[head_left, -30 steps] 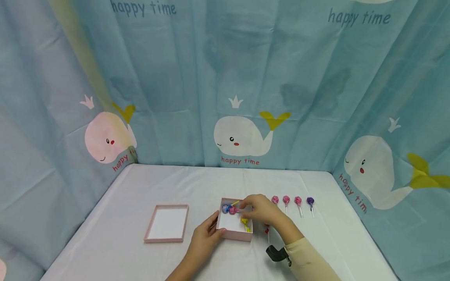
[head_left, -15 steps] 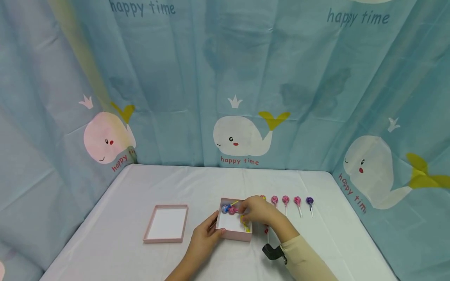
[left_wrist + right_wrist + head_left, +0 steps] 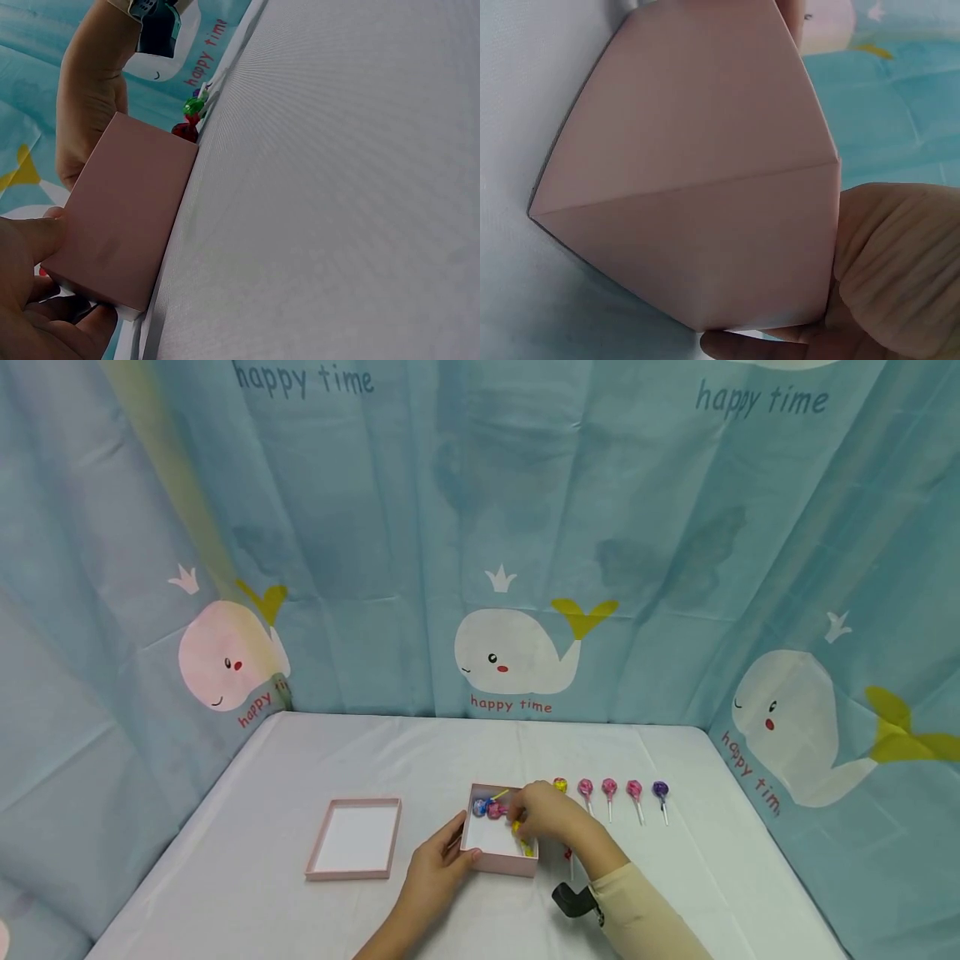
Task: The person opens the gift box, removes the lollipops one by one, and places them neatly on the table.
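A pink box (image 3: pixel 506 863) with a white inside sits on the table. My left hand (image 3: pixel 435 870) grips its left front side, thumb over the front rim. Inside, a blue lollipop (image 3: pixel 480 807) and a pink lollipop (image 3: pixel 495 810) lie against each other near the back left. My right hand (image 3: pixel 551 812) reaches over the right wall and pinches a yellow lollipop (image 3: pixel 517 830) inside the box. Parts of that lollipop are hidden by the fingers. Both wrist views show mostly the outer walls of the pink box (image 3: pixel 124 210), (image 3: pixel 697 180).
Left of the box lies its shallow pink lid (image 3: pixel 310 870), white side up. At the back right, a yellow-topped lollipop (image 3: pixel 560 785), several pink lollipops (image 3: pixel 609 787) and a purple lollipop (image 3: pixel 661 790) form a row. A red lollipop (image 3: pixel 568 853) shows partly below my right wrist.
My right hand has shifted slightly left and down in the box, onto the yellow lollipop. A yellow-topped lollipop behind it has come into view. My left hand stays on the box.
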`<state>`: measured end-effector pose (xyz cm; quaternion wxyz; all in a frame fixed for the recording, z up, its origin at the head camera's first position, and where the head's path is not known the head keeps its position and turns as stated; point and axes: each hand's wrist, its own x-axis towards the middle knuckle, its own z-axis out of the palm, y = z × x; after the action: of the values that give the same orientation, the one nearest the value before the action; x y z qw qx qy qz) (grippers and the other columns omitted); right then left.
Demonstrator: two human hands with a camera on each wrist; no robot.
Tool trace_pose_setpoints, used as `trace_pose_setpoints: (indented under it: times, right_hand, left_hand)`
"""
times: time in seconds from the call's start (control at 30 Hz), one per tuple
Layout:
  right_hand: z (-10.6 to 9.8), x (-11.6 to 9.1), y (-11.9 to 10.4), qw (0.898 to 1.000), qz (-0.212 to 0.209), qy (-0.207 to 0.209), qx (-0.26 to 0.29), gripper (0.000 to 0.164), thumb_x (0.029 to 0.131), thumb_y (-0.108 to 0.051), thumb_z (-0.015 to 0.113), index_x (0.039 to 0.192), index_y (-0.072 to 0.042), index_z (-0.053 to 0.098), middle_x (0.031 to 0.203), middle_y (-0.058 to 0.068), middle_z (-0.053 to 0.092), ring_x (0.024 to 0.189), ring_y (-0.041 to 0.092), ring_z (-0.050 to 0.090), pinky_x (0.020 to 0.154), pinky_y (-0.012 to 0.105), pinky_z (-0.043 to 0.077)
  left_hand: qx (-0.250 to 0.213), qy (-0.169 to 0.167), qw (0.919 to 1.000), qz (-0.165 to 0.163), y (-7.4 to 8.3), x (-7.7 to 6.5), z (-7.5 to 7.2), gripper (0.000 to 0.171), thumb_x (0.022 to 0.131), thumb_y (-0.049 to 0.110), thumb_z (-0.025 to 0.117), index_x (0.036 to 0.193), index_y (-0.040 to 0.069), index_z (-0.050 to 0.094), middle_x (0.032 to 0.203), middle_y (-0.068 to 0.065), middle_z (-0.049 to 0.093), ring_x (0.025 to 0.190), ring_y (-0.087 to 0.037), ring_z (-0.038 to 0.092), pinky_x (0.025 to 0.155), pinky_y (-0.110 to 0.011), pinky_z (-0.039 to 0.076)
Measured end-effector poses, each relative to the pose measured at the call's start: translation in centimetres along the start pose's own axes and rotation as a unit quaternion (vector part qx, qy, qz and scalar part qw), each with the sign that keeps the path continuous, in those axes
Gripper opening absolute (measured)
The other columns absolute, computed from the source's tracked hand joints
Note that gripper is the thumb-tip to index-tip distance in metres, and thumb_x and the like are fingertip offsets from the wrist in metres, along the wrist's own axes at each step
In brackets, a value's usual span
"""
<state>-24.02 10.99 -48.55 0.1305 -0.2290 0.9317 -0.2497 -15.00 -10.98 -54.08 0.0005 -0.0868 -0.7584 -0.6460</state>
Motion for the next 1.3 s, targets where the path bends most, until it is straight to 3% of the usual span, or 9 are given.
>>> trace_pose_setpoints:
  times: [0.23, 0.43, 0.8, 1.03, 1.3]
  right_hand:
    - [0.3, 0.1, 0.1, 1.0, -0.005, 0.008, 0.005, 0.014, 0.08, -0.003, 0.085, 0.085, -0.015, 0.078, 0.084, -0.006, 0.07, 0.077, 0.011, 0.058, 0.069, 0.027, 0.058]
    - [0.5, -0.1, 0.5, 0.999, -0.012, 0.029, 0.009, 0.013, 0.083, -0.009, 0.085, 0.09, -0.019, 0.081, 0.093, -0.009, 0.074, 0.088, 0.01, 0.064, 0.085, 0.036, 0.063]
    - [0.3, -0.2, 1.0, 0.991, -0.048, 0.123, 0.003, 0.014, 0.084, -0.017, 0.085, 0.096, -0.024, 0.083, 0.114, -0.002, 0.072, 0.123, 0.027, 0.06, 0.108, 0.054, 0.053]
    - [-0.5, -0.7, 0.8, 0.977, -0.077, 0.194, 0.037, 0.019, 0.083, -0.013, 0.086, 0.099, -0.023, 0.082, 0.111, -0.002, 0.072, 0.117, 0.024, 0.062, 0.104, 0.051, 0.056]
    - [-1.5, -2.1, 0.8, 0.971, -0.062, 0.221, 0.072, 0.021, 0.085, -0.014, 0.085, 0.101, -0.026, 0.081, 0.108, -0.012, 0.071, 0.115, 0.017, 0.062, 0.102, 0.05, 0.057]
  left_hand:
    - [-0.006, -0.005, 1.0, 0.003, 0.1, 0.0, 0.0, 0.071, 0.093, 0.011, 0.076, 0.152, -0.006, 0.041, 0.156, -0.028, 0.041, 0.144, -0.041, 0.042, 0.112, -0.028, 0.045]
    - [-0.004, -0.01, 0.9999, 0.002, 0.1, 0.0, 0.0, 0.073, 0.093, 0.015, 0.077, 0.152, -0.007, 0.04, 0.156, -0.028, 0.041, 0.144, -0.041, 0.042, 0.112, -0.028, 0.045]
    - [0.0, -0.008, 0.9999, 0.008, 0.1, 0.0, 0.0, 0.071, 0.093, 0.013, 0.076, 0.152, -0.007, 0.041, 0.156, -0.029, 0.041, 0.144, -0.041, 0.042, 0.112, -0.029, 0.045]
    - [0.009, -0.002, 0.9999, 0.012, 0.2, -0.1, 0.0, 0.07, 0.093, 0.012, 0.076, 0.151, -0.008, 0.042, 0.154, -0.03, 0.042, 0.142, -0.043, 0.044, 0.111, -0.027, 0.047]
    - [0.004, 0.003, 1.0, 0.009, 0.1, -0.2, 0.0, 0.072, 0.092, 0.015, 0.077, 0.151, -0.006, 0.042, 0.154, -0.029, 0.043, 0.142, -0.044, 0.044, 0.111, -0.029, 0.047]
